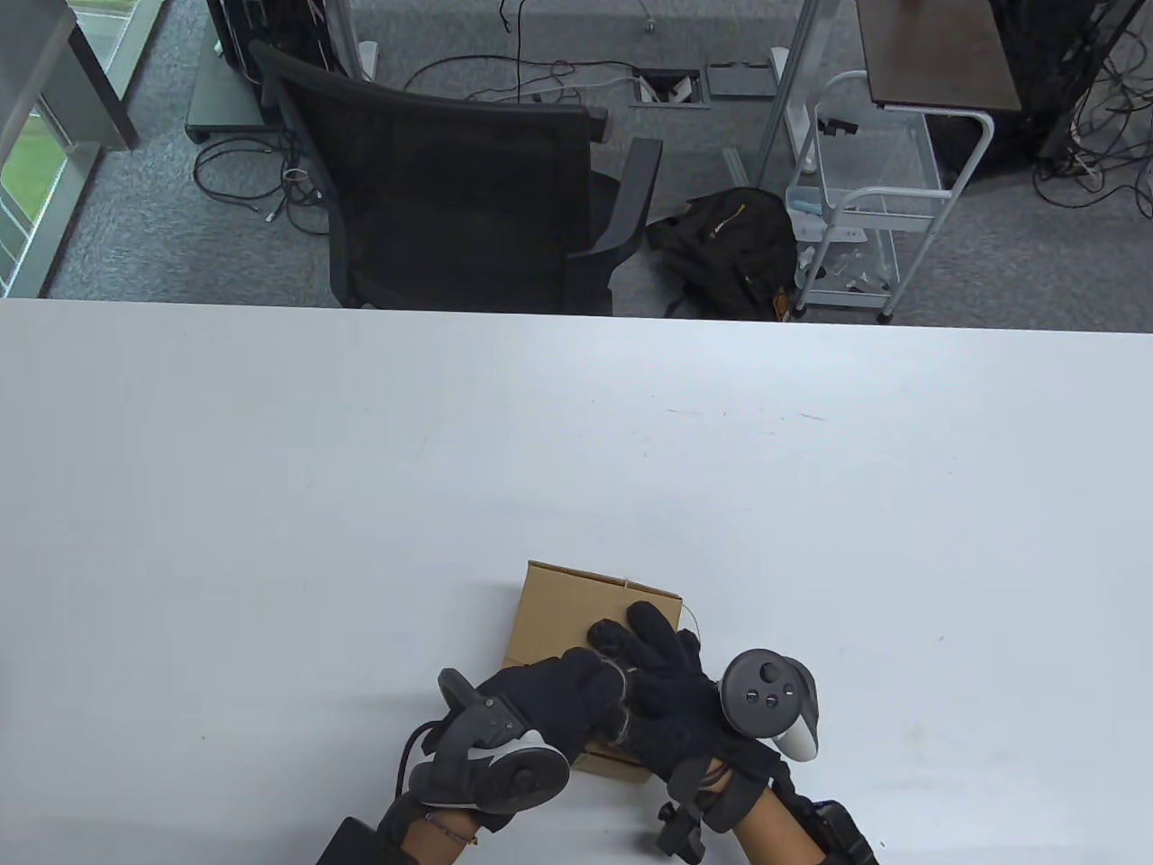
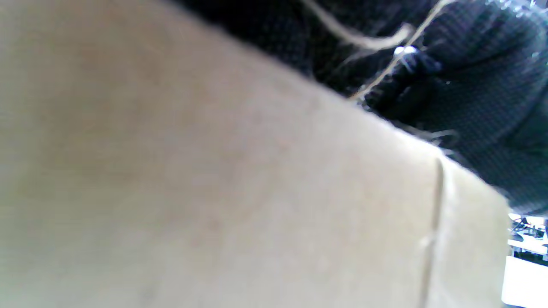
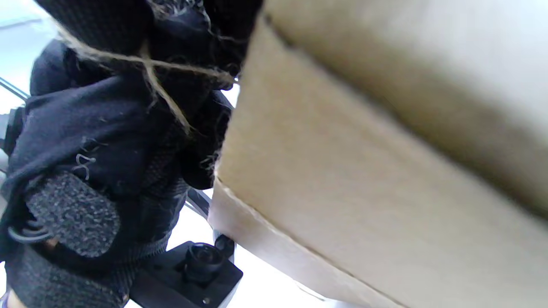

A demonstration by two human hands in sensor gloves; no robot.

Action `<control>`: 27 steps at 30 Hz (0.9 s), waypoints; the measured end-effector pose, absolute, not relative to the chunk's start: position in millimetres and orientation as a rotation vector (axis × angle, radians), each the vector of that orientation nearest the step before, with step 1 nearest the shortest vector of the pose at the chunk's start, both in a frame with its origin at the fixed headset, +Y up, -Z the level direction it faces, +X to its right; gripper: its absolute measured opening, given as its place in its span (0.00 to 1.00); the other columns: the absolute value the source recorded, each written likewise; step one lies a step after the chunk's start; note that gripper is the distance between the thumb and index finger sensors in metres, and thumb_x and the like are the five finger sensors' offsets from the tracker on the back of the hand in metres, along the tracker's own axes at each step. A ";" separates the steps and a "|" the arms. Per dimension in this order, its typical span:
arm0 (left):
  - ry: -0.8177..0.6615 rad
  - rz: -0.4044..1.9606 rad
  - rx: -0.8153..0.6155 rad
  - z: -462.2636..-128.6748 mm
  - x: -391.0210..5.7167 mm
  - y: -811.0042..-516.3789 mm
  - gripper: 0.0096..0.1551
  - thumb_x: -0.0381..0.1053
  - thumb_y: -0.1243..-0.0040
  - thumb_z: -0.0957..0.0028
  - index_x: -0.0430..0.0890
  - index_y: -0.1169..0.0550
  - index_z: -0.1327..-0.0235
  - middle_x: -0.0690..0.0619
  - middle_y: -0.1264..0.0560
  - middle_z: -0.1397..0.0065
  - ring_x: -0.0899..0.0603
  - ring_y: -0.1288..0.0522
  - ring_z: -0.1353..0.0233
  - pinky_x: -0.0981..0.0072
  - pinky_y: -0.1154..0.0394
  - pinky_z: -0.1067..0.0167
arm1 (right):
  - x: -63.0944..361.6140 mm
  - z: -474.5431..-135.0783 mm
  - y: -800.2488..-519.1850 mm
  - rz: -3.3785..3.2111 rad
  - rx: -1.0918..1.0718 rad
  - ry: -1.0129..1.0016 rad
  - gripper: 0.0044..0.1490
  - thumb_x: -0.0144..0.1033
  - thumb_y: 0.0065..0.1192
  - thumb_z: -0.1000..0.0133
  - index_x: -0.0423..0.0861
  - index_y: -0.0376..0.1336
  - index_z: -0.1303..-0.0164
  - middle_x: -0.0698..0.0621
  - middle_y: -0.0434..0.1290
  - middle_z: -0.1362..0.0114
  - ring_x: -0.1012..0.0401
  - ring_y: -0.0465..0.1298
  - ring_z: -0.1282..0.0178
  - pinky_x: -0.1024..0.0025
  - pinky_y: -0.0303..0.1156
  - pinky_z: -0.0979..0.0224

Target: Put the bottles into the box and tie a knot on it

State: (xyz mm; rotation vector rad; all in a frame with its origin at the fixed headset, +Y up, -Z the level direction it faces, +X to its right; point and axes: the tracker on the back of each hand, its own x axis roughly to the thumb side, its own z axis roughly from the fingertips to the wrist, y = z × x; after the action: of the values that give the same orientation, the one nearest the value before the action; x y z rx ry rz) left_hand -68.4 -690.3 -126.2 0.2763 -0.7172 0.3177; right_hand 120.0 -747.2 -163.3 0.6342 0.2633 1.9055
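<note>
Two gloved hands meet over one closed cardboard box (image 1: 576, 622) at 6 o'clock on the white desk (image 1: 270, 505), near its front edge; no bottles are visible, so they are judged to be inside already; a thin line of twine (image 1: 689, 622) shows at the box's 3 o'clock edge. In the table view the left hand (image 1: 563, 698) lies across the lid with fingers curled toward the right hand (image 1: 662, 671), whose fingers reach forward over the lid; what either grip holds cannot be told from here.

Left wrist view: the box wall fills the picture, blurred; at 1 o'clock, strands of twine run taut between dark gloved fingers (image 2: 471, 77) above the top edge; which hand's fingers they are cannot be told.

Right wrist view: at 10 o'clock the twine (image 3: 162, 68) crosses itself in an X against the gloved fingers (image 3: 107, 111), beside the box corner; the fingers appear curled about it, though which hand clamps which strand is not clear.

Judgement: the knot is being formed. To do it well, keep both strands under tension, seat the crossing flat on the lid, hold it with one finger while the second throw is drawn, and pull evenly so the box does not slide.
</note>
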 end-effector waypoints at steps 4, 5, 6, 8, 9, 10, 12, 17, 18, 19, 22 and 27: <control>-0.695 0.335 0.293 -128.5 -73.1 -691.4 0.27 0.54 0.27 0.48 0.51 0.21 0.36 0.52 0.17 0.42 0.49 0.13 0.65 0.68 0.16 0.70 | 123.4 -163.2 -746.3 1.861 0.581 0.247 0.40 0.48 0.55 0.42 0.30 0.69 0.33 0.42 0.56 0.16 0.48 0.36 0.16 0.26 0.23 0.33; -0.683 0.350 0.292 -130.2 -76.2 -691.6 0.26 0.54 0.27 0.48 0.50 0.19 0.37 0.52 0.17 0.43 0.50 0.13 0.65 0.69 0.16 0.71 | 125.7 -163.2 -745.8 1.846 0.538 0.220 0.36 0.42 0.55 0.43 0.29 0.71 0.36 0.42 0.59 0.17 0.48 0.38 0.16 0.27 0.24 0.32; -0.678 0.374 0.298 -131.4 -78.9 -691.4 0.26 0.54 0.27 0.48 0.50 0.19 0.37 0.52 0.16 0.43 0.50 0.13 0.65 0.69 0.15 0.71 | 126.7 -163.3 -745.9 1.857 0.514 0.179 0.32 0.37 0.58 0.44 0.31 0.74 0.40 0.42 0.61 0.18 0.48 0.41 0.16 0.27 0.25 0.31; -0.673 0.415 0.290 -134.3 -83.1 -691.1 0.25 0.54 0.26 0.49 0.51 0.18 0.38 0.51 0.16 0.43 0.49 0.13 0.65 0.68 0.15 0.71 | 128.7 -164.6 -745.7 1.913 0.562 0.136 0.30 0.39 0.59 0.44 0.35 0.75 0.41 0.43 0.63 0.19 0.48 0.44 0.16 0.27 0.28 0.31; -0.670 0.418 0.290 -135.4 -85.1 -691.3 0.25 0.54 0.26 0.49 0.52 0.17 0.38 0.52 0.16 0.43 0.49 0.13 0.65 0.69 0.16 0.71 | 129.3 -164.5 -745.0 1.932 0.562 0.118 0.29 0.39 0.60 0.45 0.36 0.76 0.42 0.43 0.63 0.19 0.48 0.46 0.16 0.26 0.30 0.30; -0.664 0.432 0.288 -137.3 -88.5 -692.0 0.25 0.54 0.26 0.49 0.53 0.17 0.39 0.52 0.16 0.42 0.49 0.13 0.65 0.69 0.16 0.71 | 130.0 -164.6 -743.3 1.949 0.561 0.079 0.28 0.39 0.62 0.46 0.37 0.77 0.43 0.43 0.65 0.20 0.47 0.48 0.17 0.26 0.32 0.29; -0.674 0.481 0.276 -140.6 -95.2 -693.4 0.24 0.54 0.26 0.50 0.54 0.16 0.39 0.52 0.16 0.42 0.49 0.13 0.65 0.69 0.16 0.70 | 131.8 -165.3 -741.5 1.962 0.577 0.037 0.28 0.39 0.64 0.46 0.37 0.77 0.44 0.42 0.67 0.22 0.46 0.51 0.18 0.25 0.34 0.30; -0.642 0.655 0.247 -150.1 -116.4 -696.6 0.24 0.53 0.27 0.50 0.54 0.16 0.39 0.50 0.16 0.39 0.48 0.12 0.67 0.69 0.16 0.73 | 145.9 -167.2 -736.3 1.978 0.526 -0.066 0.26 0.39 0.69 0.48 0.40 0.79 0.46 0.39 0.72 0.25 0.43 0.58 0.20 0.24 0.35 0.30; -0.628 0.680 0.240 -151.7 -120.4 -697.6 0.24 0.53 0.27 0.50 0.53 0.16 0.39 0.50 0.16 0.38 0.48 0.12 0.68 0.69 0.16 0.74 | 149.6 -167.7 -735.3 1.973 0.514 -0.067 0.26 0.39 0.69 0.48 0.39 0.79 0.46 0.39 0.74 0.27 0.43 0.60 0.21 0.24 0.35 0.31; -0.625 0.685 0.239 -152.5 -122.7 -697.9 0.24 0.53 0.27 0.50 0.53 0.16 0.39 0.49 0.16 0.39 0.48 0.12 0.68 0.69 0.16 0.75 | 151.9 -167.4 -734.2 1.974 0.503 -0.081 0.26 0.39 0.70 0.48 0.39 0.79 0.47 0.39 0.75 0.28 0.43 0.61 0.22 0.23 0.35 0.31; -0.601 0.699 0.245 -155.1 -130.4 -697.4 0.24 0.54 0.27 0.50 0.54 0.16 0.39 0.49 0.16 0.38 0.48 0.12 0.69 0.69 0.16 0.75 | 159.2 -166.9 -728.9 2.035 0.504 -0.135 0.25 0.38 0.72 0.50 0.39 0.80 0.49 0.39 0.78 0.32 0.43 0.65 0.25 0.23 0.37 0.30; -0.574 0.669 0.235 -156.6 -139.9 -697.9 0.24 0.53 0.28 0.49 0.53 0.17 0.38 0.50 0.15 0.39 0.48 0.12 0.69 0.68 0.16 0.75 | 169.5 -163.9 -719.9 2.181 0.492 -0.238 0.24 0.38 0.74 0.50 0.40 0.81 0.51 0.40 0.80 0.35 0.41 0.70 0.30 0.22 0.43 0.30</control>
State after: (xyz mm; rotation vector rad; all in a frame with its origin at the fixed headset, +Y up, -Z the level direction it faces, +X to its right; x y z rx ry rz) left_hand -139.9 -697.9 -156.6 0.2348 -0.5745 0.6694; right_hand 169.5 -719.9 -163.9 0.4919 -0.2381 2.1810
